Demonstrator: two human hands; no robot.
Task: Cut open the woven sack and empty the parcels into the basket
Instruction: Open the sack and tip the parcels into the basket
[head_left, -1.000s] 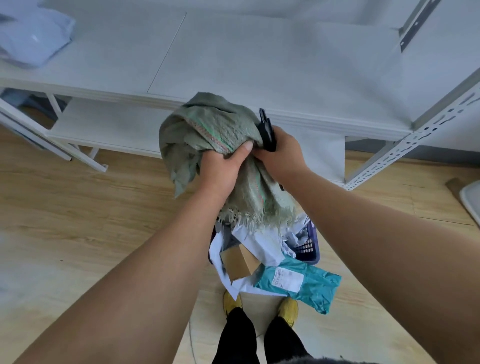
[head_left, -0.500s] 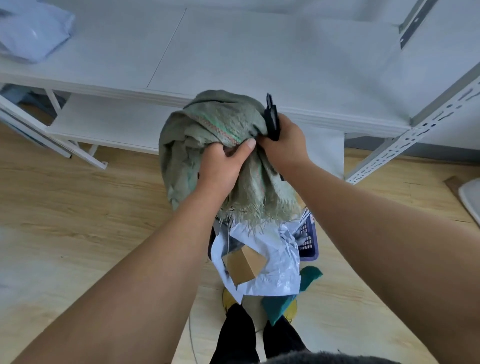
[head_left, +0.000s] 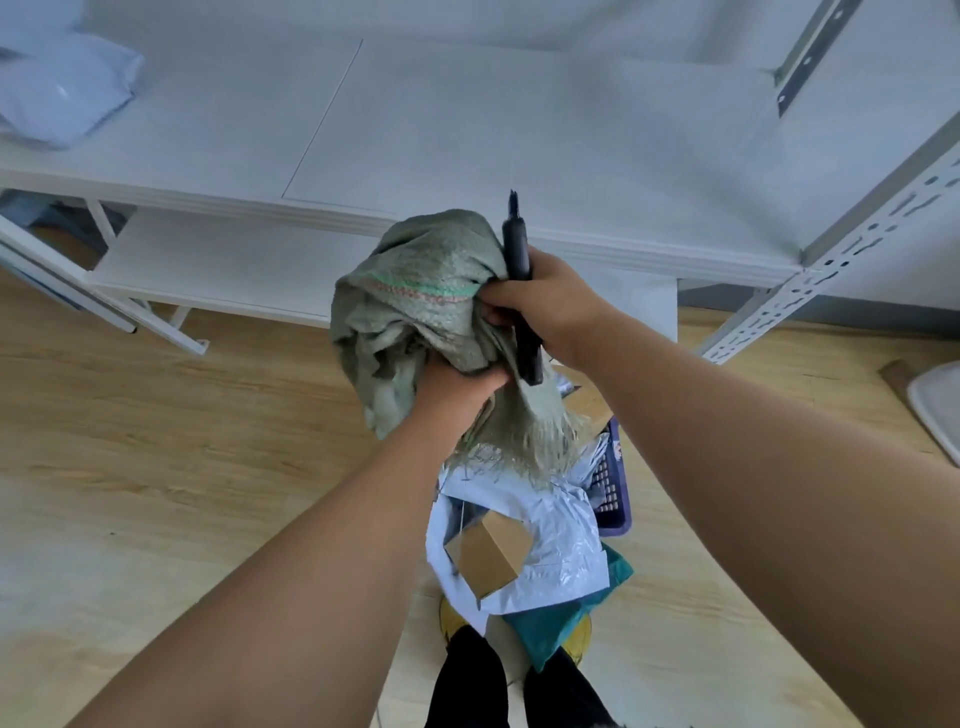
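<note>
Both hands grip the bunched green sack (head_left: 415, 306) above the basket (head_left: 613, 483): since a second ago the left hand (head_left: 457, 384) has dropped from the top of the bundle to clench it lower down, near the frayed cut end, while the right hand (head_left: 545, 301) grasps the upper cloth together with a black knife (head_left: 522, 291). Meanwhile the teal parcel (head_left: 561, 623) has slid under the white bag (head_left: 556, 540) and brown box (head_left: 488, 551), so the sack looks emptied, though some parcels spill past the basket's near edge.
</note>
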